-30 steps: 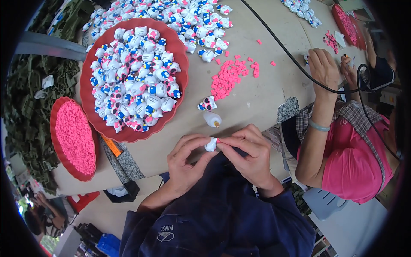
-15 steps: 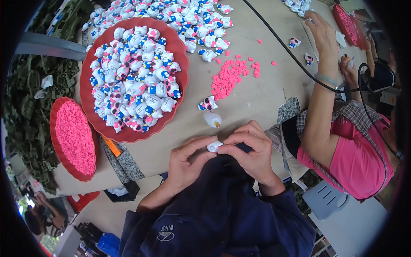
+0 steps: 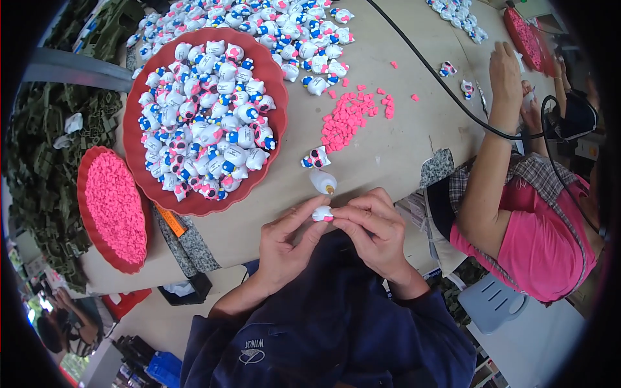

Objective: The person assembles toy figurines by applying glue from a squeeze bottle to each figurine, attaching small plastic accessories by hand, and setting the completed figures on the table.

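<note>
Between my two hands, close to the table's front edge, is a small white cat figurine with a pink part on its lower right side. My left hand pinches its left side with thumb and fingertips. From the other side, the fingertips of my right hand press at the pink part. Just beyond lies a white squeeze bottle with a brass-coloured tip pointing towards me. Behind the bottle rests another figurine with dark glasses and a pink piece. A loose pile of small pink pieces spreads farther back.
On the left stand a large red scalloped bowl full of figurines and a smaller red bowl of pink pieces. More figurines cover the table behind. A black cable crosses on the right, where a co-worker in pink sits.
The figurine has turned in my fingers, so its pink part now shows lower right. Both hands have shifted only slightly. The co-worker's raised hand has moved nearer to their other hand.
</note>
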